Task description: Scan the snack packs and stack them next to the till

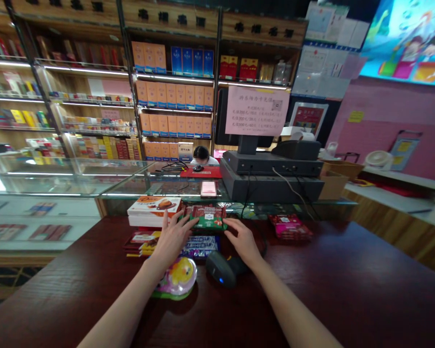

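Red and green snack packets lie in a row at the back of the dark wooden counter. My left hand reaches over their left end with its fingers spread, the fingertips at the packets. At the right end, the outstretched fingers of my right hand touch the packet edge. A white and orange box sits beside my left hand. Below the packets are blue and white wrapped packs. Yellow and red packs are partly hidden by my left hand.
A black barcode scanner and a clear plastic pack with a yellow figure are near my wrists. A pink and red packet lies right. Behind are a cash register, a glass display case and a person's head.
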`<state>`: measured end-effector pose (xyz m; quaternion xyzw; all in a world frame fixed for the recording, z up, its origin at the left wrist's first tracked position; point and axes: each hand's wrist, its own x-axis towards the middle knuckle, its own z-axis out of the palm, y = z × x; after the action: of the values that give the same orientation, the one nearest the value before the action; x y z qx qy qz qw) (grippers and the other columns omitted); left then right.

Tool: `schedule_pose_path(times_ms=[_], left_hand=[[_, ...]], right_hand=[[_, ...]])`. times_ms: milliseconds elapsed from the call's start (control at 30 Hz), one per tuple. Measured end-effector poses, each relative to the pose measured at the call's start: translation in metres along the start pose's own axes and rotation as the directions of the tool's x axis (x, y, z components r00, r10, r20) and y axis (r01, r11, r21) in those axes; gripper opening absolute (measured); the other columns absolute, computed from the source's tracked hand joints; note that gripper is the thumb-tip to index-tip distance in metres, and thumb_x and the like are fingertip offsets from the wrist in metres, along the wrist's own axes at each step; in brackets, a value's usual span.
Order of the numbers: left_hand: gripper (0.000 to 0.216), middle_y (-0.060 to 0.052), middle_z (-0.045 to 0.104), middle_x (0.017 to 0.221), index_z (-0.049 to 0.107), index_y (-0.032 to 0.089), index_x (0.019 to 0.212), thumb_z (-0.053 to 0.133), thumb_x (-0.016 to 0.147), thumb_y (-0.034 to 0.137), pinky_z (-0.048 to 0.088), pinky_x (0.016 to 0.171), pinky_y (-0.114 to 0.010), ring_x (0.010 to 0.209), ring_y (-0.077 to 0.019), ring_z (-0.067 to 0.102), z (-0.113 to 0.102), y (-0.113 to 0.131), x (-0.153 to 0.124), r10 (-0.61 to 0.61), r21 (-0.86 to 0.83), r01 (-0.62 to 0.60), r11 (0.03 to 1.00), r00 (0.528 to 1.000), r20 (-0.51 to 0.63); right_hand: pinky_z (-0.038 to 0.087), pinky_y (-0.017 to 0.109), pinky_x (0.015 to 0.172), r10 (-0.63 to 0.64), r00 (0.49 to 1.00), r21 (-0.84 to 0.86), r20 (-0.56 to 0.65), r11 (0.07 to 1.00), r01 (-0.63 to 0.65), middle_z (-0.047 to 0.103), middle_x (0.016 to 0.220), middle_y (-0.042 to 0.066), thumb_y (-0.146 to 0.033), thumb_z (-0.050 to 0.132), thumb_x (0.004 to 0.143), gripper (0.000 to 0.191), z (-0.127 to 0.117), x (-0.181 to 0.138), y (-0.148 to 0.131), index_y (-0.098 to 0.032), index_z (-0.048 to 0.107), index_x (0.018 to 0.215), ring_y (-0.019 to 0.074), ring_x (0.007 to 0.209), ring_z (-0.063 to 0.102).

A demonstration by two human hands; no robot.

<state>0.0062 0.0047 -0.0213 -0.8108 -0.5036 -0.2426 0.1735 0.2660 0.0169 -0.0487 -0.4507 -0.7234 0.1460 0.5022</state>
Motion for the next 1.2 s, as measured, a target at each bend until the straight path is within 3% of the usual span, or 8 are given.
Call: schedule_pose_path(times_ms=[300, 567, 867, 1000, 1200], left_hand=[[0.039, -0.004, 0.067, 0.134, 0.058, 0.031, 0.135, 0.051, 0.097, 0.025, 0.008, 0.12, -0.067, 0.136, -0.0277, 0.049, 0.005, -0.002, -0.001, 0.007, -0.038, -0.008, 0.999, 1.0, -0.021], [0.042, -0.009, 0.066, 0.134, 0.06, 0.028, 0.134, 0.055, 0.093, 0.021, 0.01, 0.119, -0.068, 0.135, -0.0288, 0.051, 0.011, -0.007, -0.002, 0.002, -0.113, -0.009, 0.994, 0.998, -0.06], [0.048, -0.011, 0.059, 0.143, 0.052, 0.025, 0.14, 0.053, 0.092, 0.02, 0.011, 0.119, -0.068, 0.137, -0.0288, 0.049, 0.003, -0.009, -0.002, -0.05, -0.248, 0.039, 0.968, 0.998, -0.04], [0.047, -0.01, 0.058, 0.144, 0.049, 0.026, 0.143, 0.051, 0.096, 0.025, 0.01, 0.121, -0.064, 0.137, -0.0266, 0.05, -0.006, -0.009, 0.0, -0.048, -0.309, 0.006, 0.951, 0.991, -0.128], [0.037, -0.007, 0.068, 0.132, 0.059, 0.028, 0.132, 0.049, 0.097, 0.024, 0.011, 0.124, -0.058, 0.123, -0.0225, 0.063, -0.017, -0.007, -0.003, -0.024, -0.317, -0.081, 0.945, 0.949, -0.314]], right_hand=[[0.051, 0.042, 0.104, 0.031, 0.995, -0.01, 0.093, 1.0, -0.03, 0.075, 0.12, 0.002, -0.018, 0.056, 0.089, 0.035, -0.004, -0.001, -0.018, -0.029, 0.072, 0.117, 0.0226, 0.112, 0.07], [0.053, 0.044, 0.103, -0.047, 0.996, -0.072, 0.071, 0.996, 0.052, 0.074, 0.121, 0.004, -0.011, 0.057, 0.085, 0.043, -0.002, 0.0, -0.01, -0.027, 0.071, 0.122, 0.023, 0.112, 0.07], [0.049, 0.047, 0.107, -0.128, 0.992, -0.134, 0.012, 0.983, 0.129, 0.072, 0.125, 0.005, -0.016, 0.063, 0.088, 0.043, -0.003, -0.003, -0.016, -0.028, 0.067, 0.129, 0.024, 0.117, 0.067], [0.048, 0.046, 0.109, -0.211, 0.976, -0.142, -0.049, 0.969, 0.202, 0.071, 0.127, 0.004, -0.019, 0.062, 0.092, 0.042, -0.005, -0.005, -0.019, -0.03, 0.065, 0.132, 0.0224, 0.118, 0.066], [0.049, 0.046, 0.109, -0.361, 0.926, -0.178, -0.107, 0.924, 0.339, 0.071, 0.128, 0.005, -0.019, 0.057, 0.097, 0.039, -0.006, -0.009, -0.02, -0.03, 0.063, 0.134, 0.0213, 0.118, 0.067]])
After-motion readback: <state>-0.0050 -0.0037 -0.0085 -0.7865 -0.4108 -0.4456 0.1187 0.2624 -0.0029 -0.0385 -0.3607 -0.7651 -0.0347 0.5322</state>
